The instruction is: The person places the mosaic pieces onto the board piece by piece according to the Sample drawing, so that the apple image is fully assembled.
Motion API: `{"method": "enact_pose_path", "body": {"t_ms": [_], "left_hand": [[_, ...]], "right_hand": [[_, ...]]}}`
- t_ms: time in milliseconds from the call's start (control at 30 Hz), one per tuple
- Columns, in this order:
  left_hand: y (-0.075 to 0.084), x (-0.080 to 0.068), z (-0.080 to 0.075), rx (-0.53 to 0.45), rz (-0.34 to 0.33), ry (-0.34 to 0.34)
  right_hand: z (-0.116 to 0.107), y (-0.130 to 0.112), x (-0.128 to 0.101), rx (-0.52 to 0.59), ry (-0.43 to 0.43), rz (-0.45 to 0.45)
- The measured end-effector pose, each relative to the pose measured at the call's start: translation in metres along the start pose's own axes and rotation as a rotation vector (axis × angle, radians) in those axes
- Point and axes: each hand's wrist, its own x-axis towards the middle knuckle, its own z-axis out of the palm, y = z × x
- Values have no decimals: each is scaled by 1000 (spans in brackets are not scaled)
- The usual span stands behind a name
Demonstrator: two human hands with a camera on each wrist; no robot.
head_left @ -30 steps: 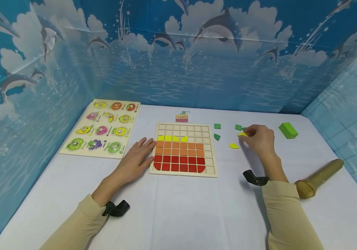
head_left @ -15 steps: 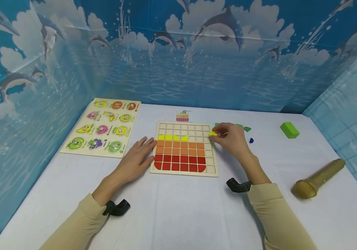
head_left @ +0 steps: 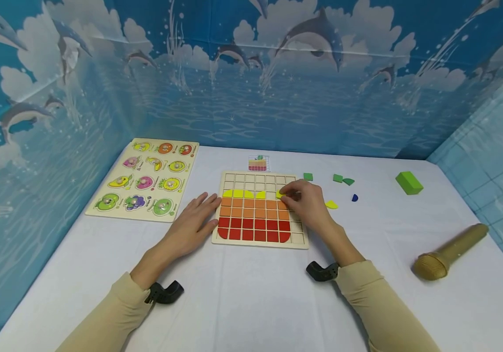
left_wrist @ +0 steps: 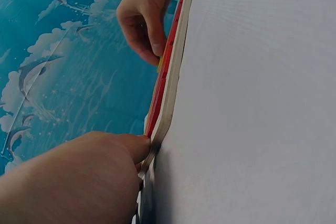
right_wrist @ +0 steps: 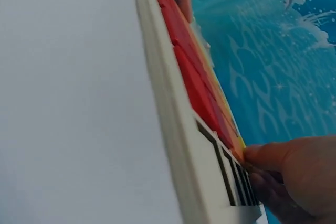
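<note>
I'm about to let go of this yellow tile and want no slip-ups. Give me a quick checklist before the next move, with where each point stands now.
1. Right hand pinches the yellow tile over the grid board: ok.
2. Tile sits level with the yellow row: ok.
3. Tile fully seated in its cell: cannot tell, fingers cover it.
4. Left hand rests flat against the board's left edge, steadying it: ok.
5. Spare yellow piece lies on the table right of the board, near the right hand: ok.
6. Pattern card in view behind the board: ok; its detail is too small to read.
</note>
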Motion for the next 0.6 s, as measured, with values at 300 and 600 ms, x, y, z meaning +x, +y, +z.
{"method": "enact_pose_path", "body": {"t_ms": [300, 600], "left_hand": [[0, 0, 0, 1, 6, -1], [-2, 0, 1, -3, 12, 0]], "right_hand": [[10, -5, 1, 3, -14, -97], [10, -6, 1, -89, -62, -138]]}}
